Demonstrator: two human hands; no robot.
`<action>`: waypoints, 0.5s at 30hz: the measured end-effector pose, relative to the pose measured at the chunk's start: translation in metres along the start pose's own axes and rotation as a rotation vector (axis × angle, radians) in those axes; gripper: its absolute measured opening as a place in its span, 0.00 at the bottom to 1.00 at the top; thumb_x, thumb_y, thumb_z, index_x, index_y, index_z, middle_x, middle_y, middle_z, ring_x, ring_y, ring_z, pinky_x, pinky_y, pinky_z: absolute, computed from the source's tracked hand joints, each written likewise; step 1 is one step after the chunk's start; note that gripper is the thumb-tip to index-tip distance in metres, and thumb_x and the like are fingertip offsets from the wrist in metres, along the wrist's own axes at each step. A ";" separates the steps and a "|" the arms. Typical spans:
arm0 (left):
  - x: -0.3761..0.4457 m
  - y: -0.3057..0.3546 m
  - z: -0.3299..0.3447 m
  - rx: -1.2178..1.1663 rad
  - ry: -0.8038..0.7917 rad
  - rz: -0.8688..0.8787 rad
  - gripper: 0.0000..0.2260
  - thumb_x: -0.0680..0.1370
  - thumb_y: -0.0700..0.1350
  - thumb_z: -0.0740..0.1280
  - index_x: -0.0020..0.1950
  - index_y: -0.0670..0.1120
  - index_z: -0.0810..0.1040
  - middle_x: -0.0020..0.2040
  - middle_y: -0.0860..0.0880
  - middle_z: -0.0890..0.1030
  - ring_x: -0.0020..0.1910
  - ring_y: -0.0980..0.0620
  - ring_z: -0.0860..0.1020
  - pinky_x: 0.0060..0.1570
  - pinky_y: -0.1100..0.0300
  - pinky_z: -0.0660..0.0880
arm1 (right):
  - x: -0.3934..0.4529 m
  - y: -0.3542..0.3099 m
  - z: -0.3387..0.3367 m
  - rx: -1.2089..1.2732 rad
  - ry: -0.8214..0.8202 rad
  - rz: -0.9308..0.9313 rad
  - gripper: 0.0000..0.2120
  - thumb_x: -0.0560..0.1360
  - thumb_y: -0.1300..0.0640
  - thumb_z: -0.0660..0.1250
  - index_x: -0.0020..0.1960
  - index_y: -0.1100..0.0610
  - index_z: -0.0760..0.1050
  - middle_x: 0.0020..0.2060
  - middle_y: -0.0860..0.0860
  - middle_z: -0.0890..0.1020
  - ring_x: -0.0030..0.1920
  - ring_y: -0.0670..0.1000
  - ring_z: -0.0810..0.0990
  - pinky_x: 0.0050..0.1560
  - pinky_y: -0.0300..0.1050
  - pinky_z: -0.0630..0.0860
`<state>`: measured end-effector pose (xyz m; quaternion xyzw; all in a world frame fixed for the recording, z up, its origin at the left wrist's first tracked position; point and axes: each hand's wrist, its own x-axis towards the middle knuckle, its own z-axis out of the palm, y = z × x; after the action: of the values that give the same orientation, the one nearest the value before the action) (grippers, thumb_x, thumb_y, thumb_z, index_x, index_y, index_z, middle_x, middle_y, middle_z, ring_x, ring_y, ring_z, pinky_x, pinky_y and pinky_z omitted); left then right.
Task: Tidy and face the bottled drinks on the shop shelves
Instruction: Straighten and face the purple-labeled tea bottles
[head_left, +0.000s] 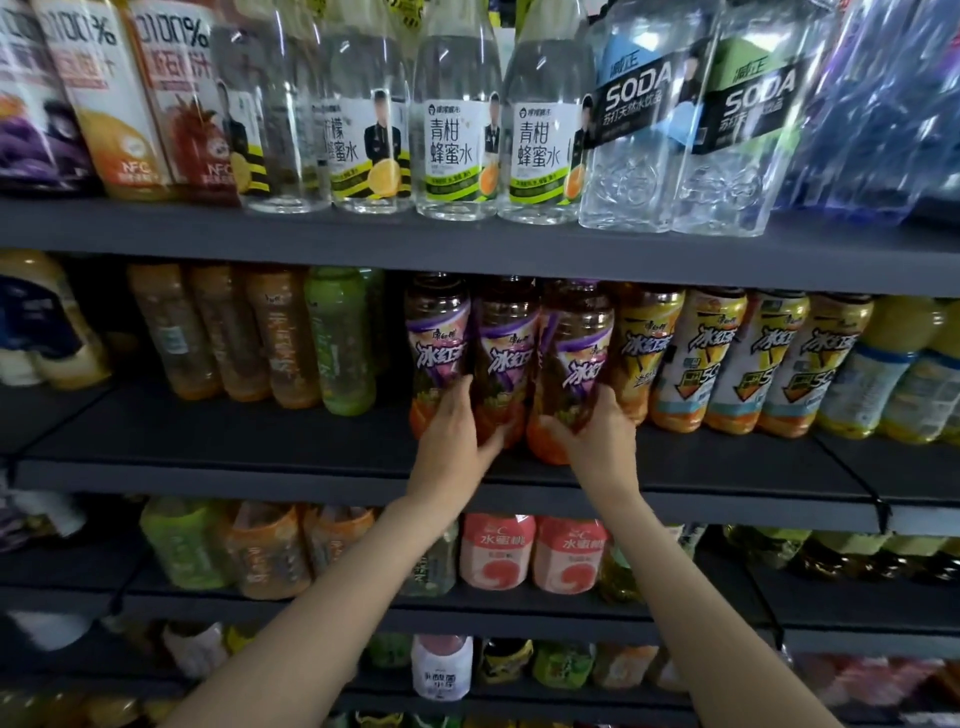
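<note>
Item: three purple-label iced tea bottles, second shelf (218, 452) from top, brought out near its front edge.

Left hand (451, 432): fingers curled round the base of the left purple-label bottle (437, 343), with the fingertips reaching toward the middle purple-label bottle (505, 353); whether they touch it is unclear, as the hand hides the gap.

Right hand (587, 431): wrapped round the lower body of the right purple-label bottle (574, 358), which tilts slightly, its label turned partly off to the right. The low grip probably serves to twist and slide the bottle so that its label faces out in line with the others.

Just right of the right hand: a row of yellow-label iced tea bottles (727, 358), touching side by side, leaving little room to swing the tilted bottle.

Left of the left hand: a green tea bottle (340, 338) and orange-toned bottles, set further back and blurred.

Above the hands: honey-water bottles (452, 150) and soda water bottles (639, 135) on the upper shelf, whose edge overhangs the caps and limits lifting.

Below the forearms: pink peach-drink bottles (496, 551).
</note>
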<state>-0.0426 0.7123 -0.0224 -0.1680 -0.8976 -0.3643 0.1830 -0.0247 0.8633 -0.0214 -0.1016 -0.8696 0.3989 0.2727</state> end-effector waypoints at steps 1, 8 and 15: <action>0.004 0.001 0.002 0.008 -0.027 -0.014 0.33 0.76 0.50 0.67 0.75 0.41 0.56 0.73 0.44 0.64 0.71 0.49 0.64 0.65 0.63 0.62 | 0.003 0.000 0.003 -0.008 0.008 0.007 0.27 0.71 0.55 0.74 0.63 0.64 0.67 0.56 0.59 0.78 0.59 0.58 0.77 0.55 0.50 0.75; 0.026 0.019 0.018 -0.024 -0.009 -0.218 0.26 0.76 0.51 0.67 0.66 0.38 0.64 0.62 0.42 0.74 0.63 0.45 0.72 0.56 0.58 0.69 | 0.029 -0.004 0.012 -0.049 0.011 0.103 0.24 0.72 0.54 0.73 0.58 0.64 0.65 0.56 0.61 0.77 0.57 0.61 0.77 0.52 0.56 0.76; 0.025 0.015 0.024 0.031 0.036 -0.219 0.24 0.75 0.52 0.68 0.63 0.40 0.66 0.58 0.43 0.77 0.59 0.44 0.75 0.51 0.57 0.71 | 0.037 -0.002 0.015 -0.106 0.012 0.129 0.25 0.72 0.51 0.72 0.58 0.63 0.63 0.56 0.59 0.75 0.56 0.61 0.77 0.49 0.54 0.75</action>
<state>-0.0632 0.7436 -0.0183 -0.0597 -0.9126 -0.3712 0.1606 -0.0638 0.8667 -0.0133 -0.1740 -0.8795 0.3685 0.2457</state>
